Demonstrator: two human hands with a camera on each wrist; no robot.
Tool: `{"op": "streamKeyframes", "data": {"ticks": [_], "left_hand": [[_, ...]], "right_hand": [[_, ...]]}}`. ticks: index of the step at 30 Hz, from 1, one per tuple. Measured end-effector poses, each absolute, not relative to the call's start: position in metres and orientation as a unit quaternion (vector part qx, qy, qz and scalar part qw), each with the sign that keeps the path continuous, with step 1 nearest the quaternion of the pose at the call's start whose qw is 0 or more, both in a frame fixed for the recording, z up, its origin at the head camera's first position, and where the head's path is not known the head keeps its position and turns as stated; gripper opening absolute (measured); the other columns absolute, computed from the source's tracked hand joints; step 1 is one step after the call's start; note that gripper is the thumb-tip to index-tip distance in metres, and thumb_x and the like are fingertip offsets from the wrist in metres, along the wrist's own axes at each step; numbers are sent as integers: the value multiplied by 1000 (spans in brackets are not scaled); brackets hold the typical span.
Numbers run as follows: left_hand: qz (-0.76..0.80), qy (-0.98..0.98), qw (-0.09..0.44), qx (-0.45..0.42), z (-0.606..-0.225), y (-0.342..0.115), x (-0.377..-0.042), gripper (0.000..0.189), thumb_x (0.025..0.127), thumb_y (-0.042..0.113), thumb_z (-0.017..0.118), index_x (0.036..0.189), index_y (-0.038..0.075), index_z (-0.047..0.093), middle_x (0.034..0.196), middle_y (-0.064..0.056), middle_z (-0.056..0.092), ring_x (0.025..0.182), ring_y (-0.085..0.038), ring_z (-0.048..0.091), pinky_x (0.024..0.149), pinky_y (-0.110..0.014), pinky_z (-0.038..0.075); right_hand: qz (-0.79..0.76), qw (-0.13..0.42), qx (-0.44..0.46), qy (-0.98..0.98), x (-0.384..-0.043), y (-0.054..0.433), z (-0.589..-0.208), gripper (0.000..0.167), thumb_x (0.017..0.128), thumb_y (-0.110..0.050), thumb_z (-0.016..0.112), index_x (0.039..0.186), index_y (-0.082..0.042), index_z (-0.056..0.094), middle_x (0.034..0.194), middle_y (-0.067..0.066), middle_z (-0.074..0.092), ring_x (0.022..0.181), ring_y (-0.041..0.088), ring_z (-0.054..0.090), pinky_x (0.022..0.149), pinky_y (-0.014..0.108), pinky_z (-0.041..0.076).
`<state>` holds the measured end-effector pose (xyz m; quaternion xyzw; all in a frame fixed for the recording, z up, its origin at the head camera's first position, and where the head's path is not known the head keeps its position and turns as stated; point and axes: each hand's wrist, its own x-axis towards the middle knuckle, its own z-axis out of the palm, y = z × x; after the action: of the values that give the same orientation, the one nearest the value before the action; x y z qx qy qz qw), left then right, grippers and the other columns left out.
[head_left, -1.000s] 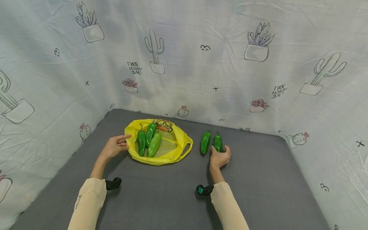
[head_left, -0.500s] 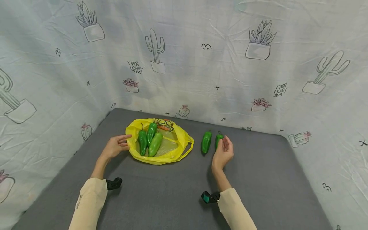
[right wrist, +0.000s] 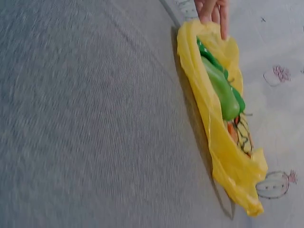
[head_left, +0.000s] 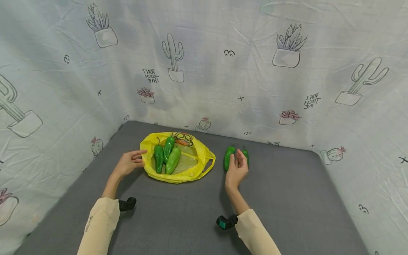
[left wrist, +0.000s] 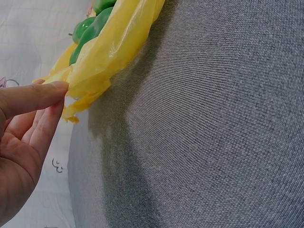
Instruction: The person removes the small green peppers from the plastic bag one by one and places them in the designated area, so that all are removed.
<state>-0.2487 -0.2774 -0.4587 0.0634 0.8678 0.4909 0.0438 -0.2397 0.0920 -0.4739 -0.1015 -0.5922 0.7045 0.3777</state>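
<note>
A yellow plastic bag (head_left: 178, 180) lies with its mouth spread on the grey table. Inside it are a dark green pepper (head_left: 158, 160), a second green pepper (head_left: 168, 146) and a lighter green pepper (head_left: 173, 161). My left hand (head_left: 126, 164) pinches the bag's left rim between thumb and fingers, as the left wrist view shows. To the right of the bag, two green peppers lie side by side: the left pepper (head_left: 227, 157) and the right pepper (head_left: 245, 155). In front of them hovers my right hand (head_left: 236, 173), fingers apart and holding nothing, partly covering both.
The bag's handle loop (head_left: 208, 168) points right, toward the loose peppers. A white cloth with printed cacti (head_left: 210, 71) hangs behind and at both sides of the table (head_left: 178, 219). Each wrist carries a black camera mount (head_left: 127, 204).
My right hand has let go of the right-hand pepper, lifted off it and shifted left toward the other pepper. My left hand keeps its place at the bag's rim.
</note>
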Motion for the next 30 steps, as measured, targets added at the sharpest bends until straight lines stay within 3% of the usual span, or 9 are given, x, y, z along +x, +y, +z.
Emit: {"op": "streamKeyframes", "data": {"ticks": [7,10,17,30], "left_hand": [[484,872,44,60,-459,-278,-248,54,89,-1,63,140,-5,44,139,-33,41,116,-46,52,90,-51,50],[483,873,45,58,-460,-278,-248,54,89,-1,63,140,-5,45,139,-34,41,116,-46,52,90,-50,51],[482,873,40,62,-460,-277,-247,54,89,-2,64,139,-5,45,139,-33,42,116,-47,52,90,-51,50],[484,872,37,63,-460,-275,-249,54,89,-2,64,139,-5,46,138,-34,42,116,-46,52,90,-50,50]], "right_hand": [[711,354,-89,-601,-226,64,-458,31,91,-1,63,121,8,60,124,23,57,121,32,51,107,44,37],[715,347,-84,-601,-218,51,-448,30,91,3,62,120,10,60,124,26,56,121,38,50,106,50,36],[737,324,-79,-588,-218,28,-450,30,91,5,60,121,11,58,125,28,55,123,38,49,107,50,35],[747,308,-67,-585,-219,-10,-452,28,89,7,61,116,14,60,118,35,55,113,47,51,104,53,38]]}}
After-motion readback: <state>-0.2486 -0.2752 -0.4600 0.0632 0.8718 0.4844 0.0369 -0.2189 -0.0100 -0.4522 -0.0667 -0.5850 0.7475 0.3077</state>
